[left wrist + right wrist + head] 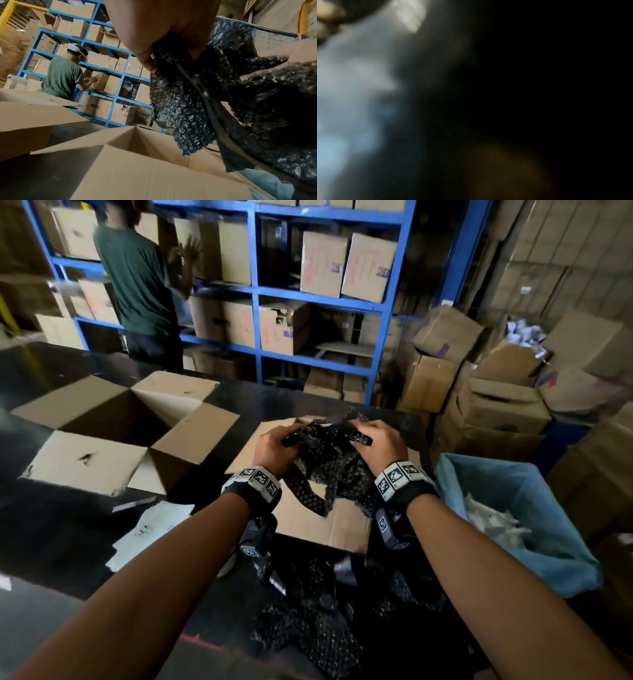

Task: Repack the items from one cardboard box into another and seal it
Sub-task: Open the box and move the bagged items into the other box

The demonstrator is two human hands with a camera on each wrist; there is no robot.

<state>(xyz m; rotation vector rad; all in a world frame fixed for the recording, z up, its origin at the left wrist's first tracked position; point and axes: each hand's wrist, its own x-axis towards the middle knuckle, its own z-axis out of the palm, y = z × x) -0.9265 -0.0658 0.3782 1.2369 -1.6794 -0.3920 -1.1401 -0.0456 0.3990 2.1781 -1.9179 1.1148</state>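
Observation:
Both hands grip a bundle of black bubble wrap (329, 460) above a cardboard box (318, 525) in the middle of the dark table. My left hand (274, 445) clutches its left side and my right hand (375, 441) its right side, fingers curled into the wrap. In the left wrist view the black bubble wrap (197, 108) hangs from my left hand (163, 44) over the open box (145, 155). An empty open cardboard box (116, 426) stands to the left with its flaps spread. More black bubble wrap (325, 621) lies on the table near me. The right wrist view is dark and blurred.
A bin lined with a blue bag (513, 508) stands at my right. Torn paper scraps (150, 529) lie on the table at left. Blue shelving (257, 302) full of boxes stands beyond the table, where a person in a green shirt (140, 278) handles a box. Piled cartons (496, 378) fill the right.

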